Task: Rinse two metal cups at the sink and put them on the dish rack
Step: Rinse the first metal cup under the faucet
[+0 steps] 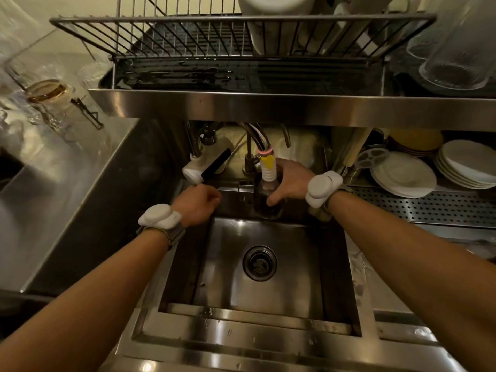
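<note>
A metal cup is held at the back of the sink, directly under the faucet nozzle, whose white ribbed tip with a yellow collar dips into the cup's mouth. The right hand is wrapped around the cup from the right side, thumb across its front and fingers behind, gripping it upright or close to it (the cup's dark, reflective surface makes the exact tilt hard to read). The left hand is curled into a loose fist at the back left edge of the sink, near a white dispenser-like fixture; whether it grips a handle or anything else cannot be told, since the fingers are turned away. Both wrists carry white sensor bands. The sink basin is bare steel with a round drain in the middle and water drops on its front rim. Above the faucet runs a steel shelf bearing the wire dish rack, its left part free of dishes, with white crockery on its right part and clear glasses just beside it. Stacked white plates sit on a perforated tray to the right of the sink. A second cup is not clearly visible.
</note>
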`<act>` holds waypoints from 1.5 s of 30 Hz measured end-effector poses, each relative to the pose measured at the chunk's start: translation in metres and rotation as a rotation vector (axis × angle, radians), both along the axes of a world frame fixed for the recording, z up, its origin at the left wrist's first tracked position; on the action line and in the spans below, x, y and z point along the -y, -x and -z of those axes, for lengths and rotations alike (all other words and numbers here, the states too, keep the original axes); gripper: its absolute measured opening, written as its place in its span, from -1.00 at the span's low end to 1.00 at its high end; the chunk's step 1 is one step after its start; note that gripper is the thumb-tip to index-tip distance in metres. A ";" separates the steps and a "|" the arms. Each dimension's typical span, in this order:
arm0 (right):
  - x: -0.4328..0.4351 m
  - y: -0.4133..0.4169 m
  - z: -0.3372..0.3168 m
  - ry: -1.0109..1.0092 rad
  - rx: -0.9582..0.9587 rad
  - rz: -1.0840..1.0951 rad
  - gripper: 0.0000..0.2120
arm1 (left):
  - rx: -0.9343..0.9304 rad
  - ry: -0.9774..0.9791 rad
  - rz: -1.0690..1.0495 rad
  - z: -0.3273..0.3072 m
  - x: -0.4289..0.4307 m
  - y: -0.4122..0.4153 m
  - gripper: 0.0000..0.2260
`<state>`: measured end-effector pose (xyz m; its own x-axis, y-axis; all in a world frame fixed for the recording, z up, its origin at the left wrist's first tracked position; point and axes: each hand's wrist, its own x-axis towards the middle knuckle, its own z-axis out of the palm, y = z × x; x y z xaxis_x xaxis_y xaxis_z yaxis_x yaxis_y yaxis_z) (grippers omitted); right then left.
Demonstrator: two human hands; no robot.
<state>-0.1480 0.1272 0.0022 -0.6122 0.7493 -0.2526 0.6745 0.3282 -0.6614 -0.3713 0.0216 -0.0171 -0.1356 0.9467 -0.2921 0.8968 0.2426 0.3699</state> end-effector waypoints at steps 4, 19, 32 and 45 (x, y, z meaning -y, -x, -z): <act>0.002 -0.003 -0.002 0.062 0.027 -0.066 -0.33 | -0.002 -0.007 0.009 -0.001 0.001 -0.003 -0.74; 0.003 0.000 -0.002 0.061 0.036 -0.067 -0.35 | -0.014 0.003 -0.022 -0.004 0.000 -0.001 -0.73; -0.004 -0.008 -0.004 0.022 0.089 -0.015 -0.22 | 0.133 -0.010 -0.035 -0.003 -0.007 -0.008 -0.68; 0.015 -0.009 0.024 0.101 -0.032 0.061 -0.28 | 0.514 0.065 -0.024 0.012 -0.028 -0.047 -0.87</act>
<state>-0.1390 0.1123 -0.0222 -0.5750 0.7570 -0.3103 0.6695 0.2175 -0.7103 -0.3247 0.0493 -0.0293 0.0194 0.9229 -0.3846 0.5976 0.2976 0.7445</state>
